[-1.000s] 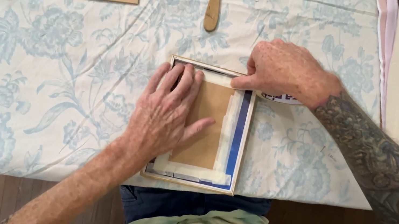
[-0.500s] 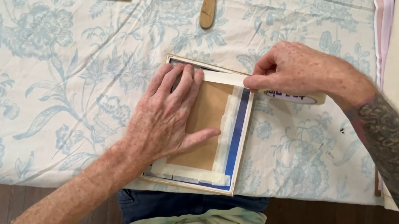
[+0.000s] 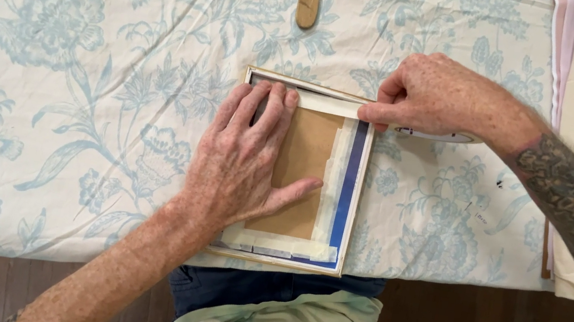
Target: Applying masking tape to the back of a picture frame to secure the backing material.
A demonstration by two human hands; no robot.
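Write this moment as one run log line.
left hand: flat on frame back | right hand: pinching tape strip at top edge | table: floral cloth

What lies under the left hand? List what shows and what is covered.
The left hand lies flat on the brown backing board of a frame lying face down, its edges taped with pale strips. The board's left part and left tape edge are hidden beneath it.

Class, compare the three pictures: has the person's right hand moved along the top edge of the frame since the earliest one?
Yes. The right hand has slid rightward, away from the left hand, drawing tape toward the frame's top right corner.
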